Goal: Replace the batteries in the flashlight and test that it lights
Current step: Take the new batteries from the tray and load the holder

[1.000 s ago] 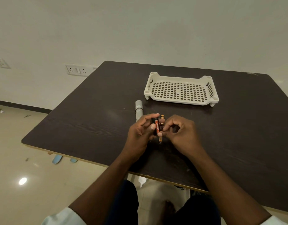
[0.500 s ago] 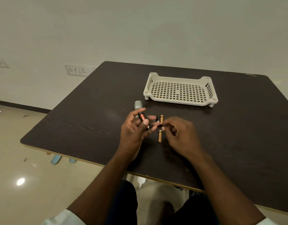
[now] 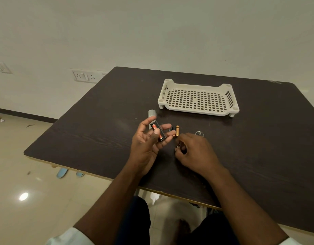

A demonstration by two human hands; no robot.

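Observation:
My left hand (image 3: 149, 140) is raised palm-up over the dark table (image 3: 99, 124) and grips a black battery holder (image 3: 158, 130) with red-labelled cells in it, thumb pressed on top. The grey flashlight (image 3: 152, 113) lies just behind that hand, mostly hidden. A gold battery (image 3: 177, 130) rests on the table beside a small dark piece. My right hand (image 3: 195, 151) is lowered to the table with its fingertips pinched on a battery (image 3: 177, 146), of which only the tip shows. A round cap (image 3: 199, 133) lies beyond that hand.
A white perforated plastic tray (image 3: 198, 110) stands at the back of the table. The near table edge runs just in front of my forearms. Wall sockets (image 3: 85, 76) are on the wall at left, and slippers (image 3: 62, 173) lie on the floor under the table.
My hands have separated. The left carried the battery holder up and to the left, turning palm-up. The right dropped to the table and closed on a loose battery.

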